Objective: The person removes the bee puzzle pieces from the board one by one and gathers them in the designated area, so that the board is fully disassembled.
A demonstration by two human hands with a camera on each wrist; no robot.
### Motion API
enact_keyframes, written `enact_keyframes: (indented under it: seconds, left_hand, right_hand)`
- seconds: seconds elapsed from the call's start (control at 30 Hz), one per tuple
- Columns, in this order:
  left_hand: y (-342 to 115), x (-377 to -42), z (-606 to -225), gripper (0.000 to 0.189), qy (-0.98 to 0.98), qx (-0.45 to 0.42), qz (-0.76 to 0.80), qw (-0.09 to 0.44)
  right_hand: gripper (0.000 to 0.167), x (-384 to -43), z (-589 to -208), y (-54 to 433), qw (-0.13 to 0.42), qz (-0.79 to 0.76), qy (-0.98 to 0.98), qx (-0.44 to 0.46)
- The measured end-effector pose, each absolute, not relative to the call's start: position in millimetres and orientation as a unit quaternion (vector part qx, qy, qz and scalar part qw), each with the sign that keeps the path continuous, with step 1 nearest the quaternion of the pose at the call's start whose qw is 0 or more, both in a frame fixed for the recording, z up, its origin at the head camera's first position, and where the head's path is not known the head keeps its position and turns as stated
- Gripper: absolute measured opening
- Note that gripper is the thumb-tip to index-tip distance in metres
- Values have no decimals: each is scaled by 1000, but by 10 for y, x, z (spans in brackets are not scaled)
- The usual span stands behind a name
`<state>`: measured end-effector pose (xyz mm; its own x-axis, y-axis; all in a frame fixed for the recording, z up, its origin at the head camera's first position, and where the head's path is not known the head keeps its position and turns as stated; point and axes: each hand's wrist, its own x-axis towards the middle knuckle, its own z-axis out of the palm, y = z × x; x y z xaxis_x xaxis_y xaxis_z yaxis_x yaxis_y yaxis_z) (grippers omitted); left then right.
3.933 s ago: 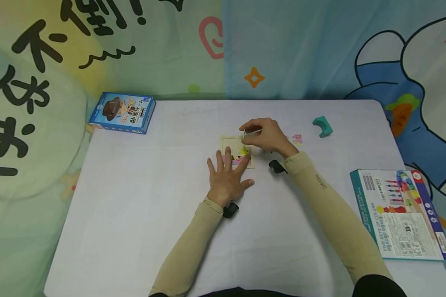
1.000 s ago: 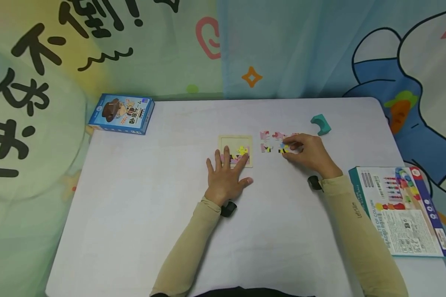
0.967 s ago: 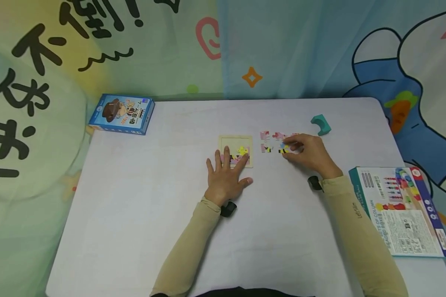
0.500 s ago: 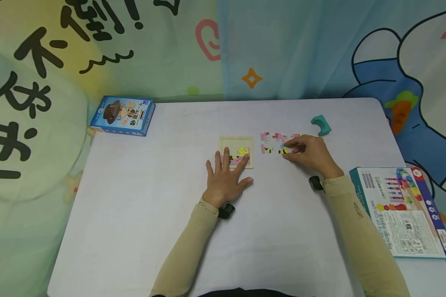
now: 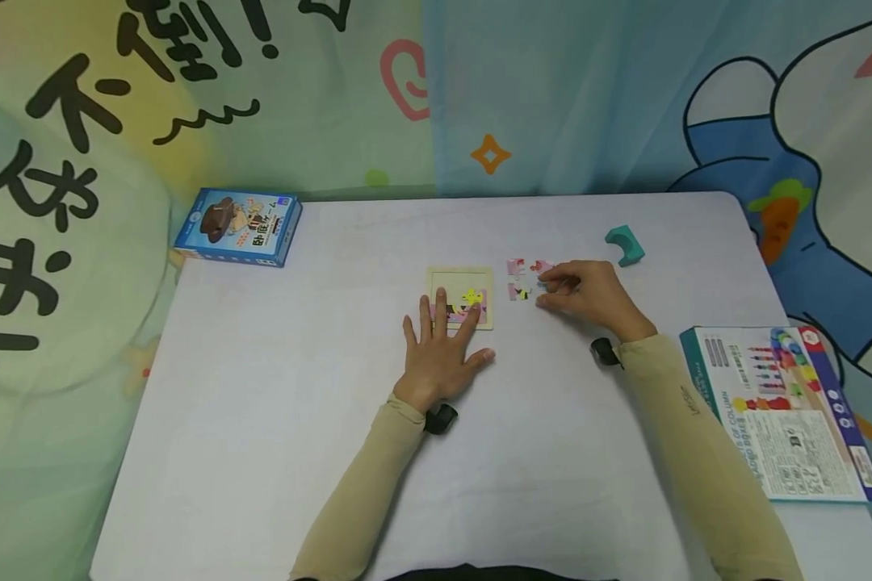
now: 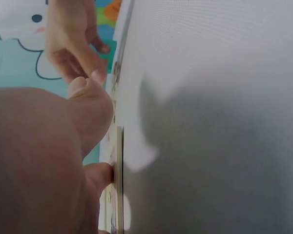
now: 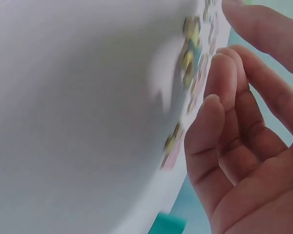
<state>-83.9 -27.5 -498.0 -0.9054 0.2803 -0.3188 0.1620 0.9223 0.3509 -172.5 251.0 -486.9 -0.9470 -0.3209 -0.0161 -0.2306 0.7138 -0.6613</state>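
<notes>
In the head view, a pale square puzzle tray (image 5: 459,276) lies mid-table, with pink and yellow puzzle pieces (image 5: 474,297) along its lower part. My left hand (image 5: 436,359) rests with fingers spread over its lower edge; in the left wrist view a finger touches the tray (image 6: 119,180). To the right of the tray lie loose puzzle pieces (image 5: 516,267). Over these my right hand (image 5: 589,298) hovers, thumb and index apart, other fingers loosely bent. The right wrist view shows several blurred pieces (image 7: 190,29) on the table beside the fingertips; some are hidden from above by that hand.
A teal arch-shaped block (image 5: 627,244) stands behind the right hand. The blue card-game box (image 5: 240,224) is at the back left corner, and a larger flat box (image 5: 785,415) lies at the right edge. A printed curtain (image 5: 552,97) hangs behind the table (image 5: 262,403).
My right hand went from above the tray to the loose pieces at right, paused there, then shifted slightly left over them. The left hand stays on the tray.
</notes>
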Motion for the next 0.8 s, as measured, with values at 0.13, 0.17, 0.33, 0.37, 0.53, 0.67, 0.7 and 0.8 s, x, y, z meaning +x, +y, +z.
enact_keyframes:
  seconds: [0.13,0.17,0.33,0.37,0.53,0.67,0.7,0.8]
  left_hand:
    - [-262,-829,-5022,77,963,106,170,179]
    - [-257,-826,-5027,77,964,104,170,177]
    - [-237,-809,-5047,77,966,98,173,166]
    - [-237,-806,-5051,77,966,97,172,166]
    - [-245,-774,-5062,78,968,97,166,162]
    - [-263,-737,-5048,78,968,100,166,160]
    - [-270,-728,-5044,77,968,100,167,161]
    - [-291,-710,-5032,77,968,101,163,162]
  right_hand:
    - [32,-1795,-4879,2337,71,-336,922,-178]
    - [32,-1812,-4880,2291,69,-337,921,-185]
    - [28,-1884,-4864,2060,63,-342,912,-216]
    - [28,-1900,-4861,2015,68,-344,910,-220]
    - [23,-1957,-4869,1837,120,-335,904,-237]
    - [23,-1978,-4900,1767,144,-322,903,-244]
    - [24,-1981,-4903,1754,145,-320,903,-247]
    - [26,-1987,-4896,1715,145,-316,902,-254]
